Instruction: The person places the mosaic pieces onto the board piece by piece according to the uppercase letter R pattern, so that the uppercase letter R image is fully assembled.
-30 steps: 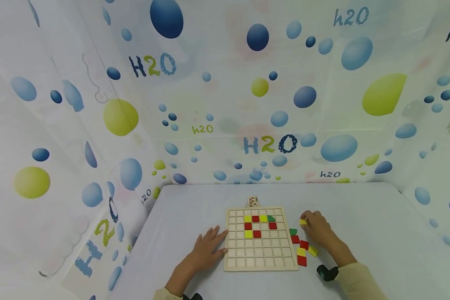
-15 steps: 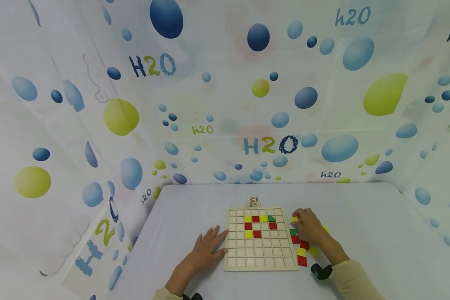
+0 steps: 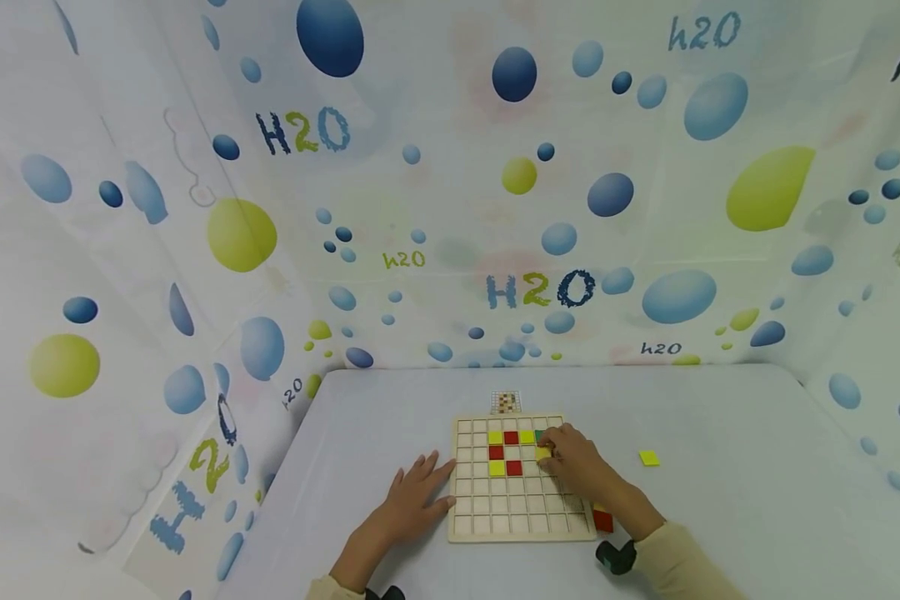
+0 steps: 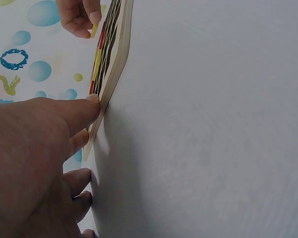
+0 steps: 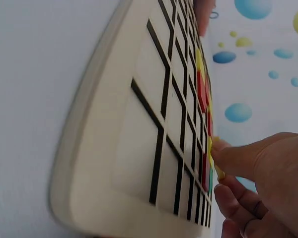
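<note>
A yellow tile (image 3: 543,452) is pinched between the fingertips of the right hand (image 3: 573,463), whose fingers are curled round it; it is held over the upper right part of the wooden grid board (image 3: 522,528), just beside the filled cells, apparently so that it can be lowered squarely into a cell. In the right wrist view the tile (image 5: 217,168) is seen edge-on at the fingertips, close above the grid lines.

On the far side of the board from the right hand, the left hand (image 3: 414,496) is laid flat on the bench (image 3: 720,517) with its fingers straight; its fingertips (image 4: 92,101) are pressed against the board's edge, seemingly to keep the board from sliding.

Already seated in the board and visible are three yellow tiles, three red tiles and one green tile, the last partly hidden by the right hand. Beyond the right hand one loose yellow tile (image 3: 649,457) lies on the bench; under the right wrist one red tile (image 3: 603,522) is visible. A small pattern card (image 3: 506,402) lies behind the board.
</note>
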